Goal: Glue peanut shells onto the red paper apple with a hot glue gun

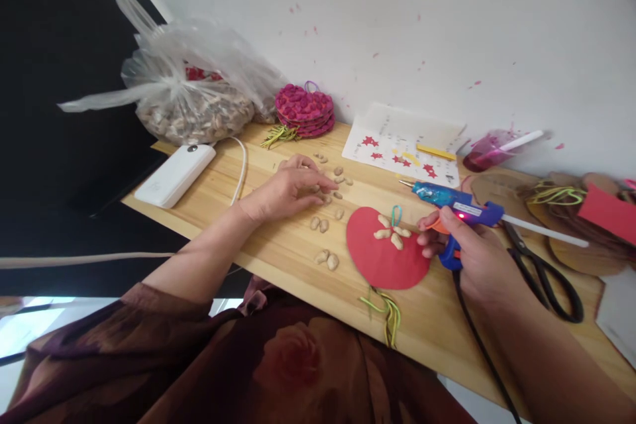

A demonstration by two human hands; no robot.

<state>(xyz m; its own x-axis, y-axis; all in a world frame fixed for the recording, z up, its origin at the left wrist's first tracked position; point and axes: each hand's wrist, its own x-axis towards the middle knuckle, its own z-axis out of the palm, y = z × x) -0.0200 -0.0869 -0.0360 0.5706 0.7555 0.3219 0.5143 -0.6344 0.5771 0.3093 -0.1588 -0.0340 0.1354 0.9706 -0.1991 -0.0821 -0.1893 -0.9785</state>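
With our right fingers (427,221) curled round the glue gun (467,210), the red card (368,255) just left of them, and left fingers (316,179) parted over peanuts (324,226), we risk spoiling the card through stray trigger (438,226) pressure.

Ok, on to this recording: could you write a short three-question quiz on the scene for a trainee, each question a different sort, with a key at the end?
1. What is the right hand holding?

2. True or false: a yellow-green string tassel lies at the edge of the flat red rounded cutout nearest the person.

3. Which of these is the left hand nearest to?
a) a white rectangular power bank
b) the tan unshelled peanuts scattered on the wooden table
c) a pair of black-handled scissors

Key: 1. a blue plastic glue gun; 2. true; 3. b.
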